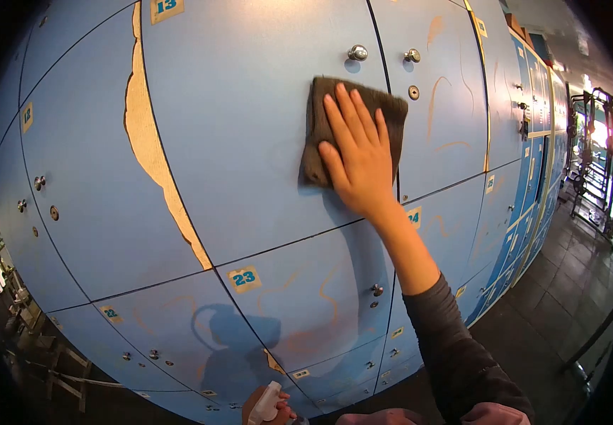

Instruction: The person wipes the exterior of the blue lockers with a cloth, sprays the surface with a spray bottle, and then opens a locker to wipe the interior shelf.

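Observation:
My right hand (361, 159) lies flat with fingers spread on a folded dark brown cloth (318, 106), pressing it against the blue locker door (250, 142) numbered 13. The cloth sits near the door's right edge, below its round metal knob (356, 53). Low in view, my left hand (286, 409) is closed around a spray bottle with a white trigger head (267, 404). Most of the bottle is cut off by the frame's bottom edge.
More blue locker doors surround this one, with knobs, locks and number labels, such as door 23 (306, 304). A pale strip of peeled surface (147, 134) runs along the left edge. Metal gym equipment (597, 163) stands on the tiled floor (561, 276) at right.

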A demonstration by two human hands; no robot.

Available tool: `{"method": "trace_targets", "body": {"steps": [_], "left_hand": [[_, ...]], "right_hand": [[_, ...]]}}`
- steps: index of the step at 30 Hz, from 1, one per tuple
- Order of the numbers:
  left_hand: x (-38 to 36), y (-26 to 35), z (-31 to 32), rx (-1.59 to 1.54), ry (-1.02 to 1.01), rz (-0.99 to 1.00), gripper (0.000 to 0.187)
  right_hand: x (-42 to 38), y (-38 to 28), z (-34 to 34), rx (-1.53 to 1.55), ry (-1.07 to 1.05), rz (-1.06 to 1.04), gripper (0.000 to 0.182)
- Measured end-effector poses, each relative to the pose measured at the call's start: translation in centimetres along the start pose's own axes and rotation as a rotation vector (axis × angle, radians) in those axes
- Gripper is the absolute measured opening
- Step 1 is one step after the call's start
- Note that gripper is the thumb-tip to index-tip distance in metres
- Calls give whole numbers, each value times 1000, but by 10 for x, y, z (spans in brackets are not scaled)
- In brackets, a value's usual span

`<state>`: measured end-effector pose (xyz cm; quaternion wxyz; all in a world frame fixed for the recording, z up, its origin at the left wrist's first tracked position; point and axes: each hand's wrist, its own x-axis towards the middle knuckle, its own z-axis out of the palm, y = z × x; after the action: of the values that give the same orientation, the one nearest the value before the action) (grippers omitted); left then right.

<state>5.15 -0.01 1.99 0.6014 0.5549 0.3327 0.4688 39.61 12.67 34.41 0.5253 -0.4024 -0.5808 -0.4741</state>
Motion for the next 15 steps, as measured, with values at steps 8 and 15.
{"method": "trace_targets", "body": {"steps": [8,15], "left_hand": [[-6,22,12,23,24,12,36],[-3,26,19,-120,20,19,41]], "right_hand": [[-126,-45,-8,3,-269,3,56],[-1,-32,11,17,-18,-104,55]]}}
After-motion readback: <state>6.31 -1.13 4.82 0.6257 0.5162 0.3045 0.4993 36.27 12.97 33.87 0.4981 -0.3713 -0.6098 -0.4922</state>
